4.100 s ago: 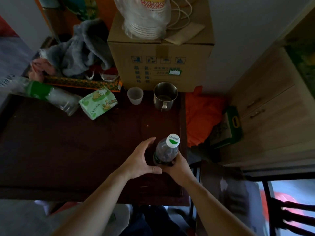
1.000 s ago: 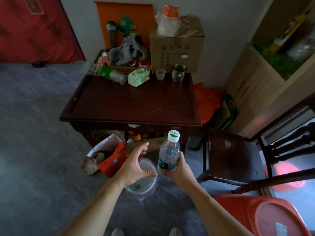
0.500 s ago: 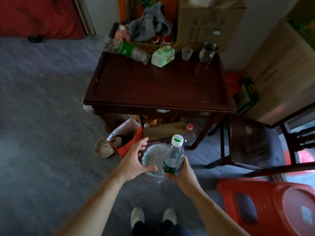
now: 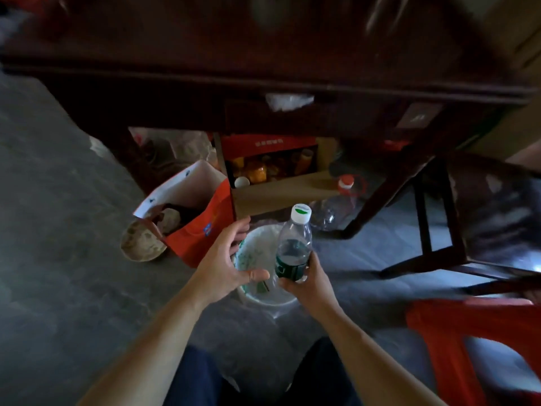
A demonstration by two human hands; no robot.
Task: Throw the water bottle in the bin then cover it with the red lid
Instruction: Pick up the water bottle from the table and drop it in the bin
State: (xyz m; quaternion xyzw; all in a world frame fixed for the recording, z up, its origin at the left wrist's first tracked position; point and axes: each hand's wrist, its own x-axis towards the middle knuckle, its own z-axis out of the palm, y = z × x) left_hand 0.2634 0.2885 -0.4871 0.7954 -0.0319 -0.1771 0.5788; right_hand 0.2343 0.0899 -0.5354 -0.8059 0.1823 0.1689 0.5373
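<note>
Water bottle, upright over the bin on the floor. Right hand fingers wrap its labelled base; left hand spread wide beside it. Likely light, thin-walled, smooth: grip low, on the label.

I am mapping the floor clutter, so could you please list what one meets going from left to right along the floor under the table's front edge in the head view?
Round shallow bowl → red paper bag → left hand → water bottle in the right hand → chair leg → red plastic stool.
</note>
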